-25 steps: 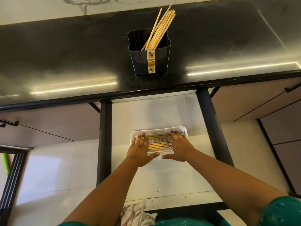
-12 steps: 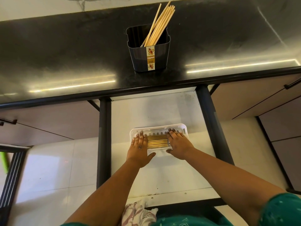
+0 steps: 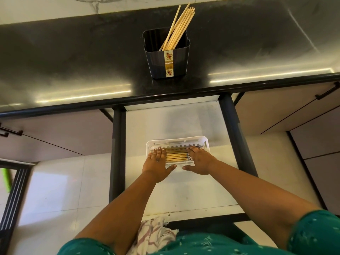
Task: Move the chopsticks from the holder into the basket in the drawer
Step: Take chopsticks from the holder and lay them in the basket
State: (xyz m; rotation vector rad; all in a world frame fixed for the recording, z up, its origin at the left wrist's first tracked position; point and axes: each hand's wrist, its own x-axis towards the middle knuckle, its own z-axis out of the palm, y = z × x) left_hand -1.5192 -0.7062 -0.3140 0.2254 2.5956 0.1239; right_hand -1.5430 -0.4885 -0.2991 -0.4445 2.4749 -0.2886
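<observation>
Head view: pale wooden chopsticks (image 3: 175,157) are lying flat in the white basket (image 3: 205,142), long axes running left-right. Left hand (image 3: 156,163) and right hand (image 3: 199,161) are pressing flat, fingers spread, gripping nothing. Behind the basket, the dark holder (image 3: 166,60) is keeping more chopsticks (image 3: 181,24), leaning up-right.

The glossy black countertop (image 3: 73,57) carries a dark holder (image 3: 166,59) near its front edge, while below and in front of that holder the pulled-out white drawer (image 3: 180,190) bears a white basket (image 3: 177,142) on its floor
</observation>
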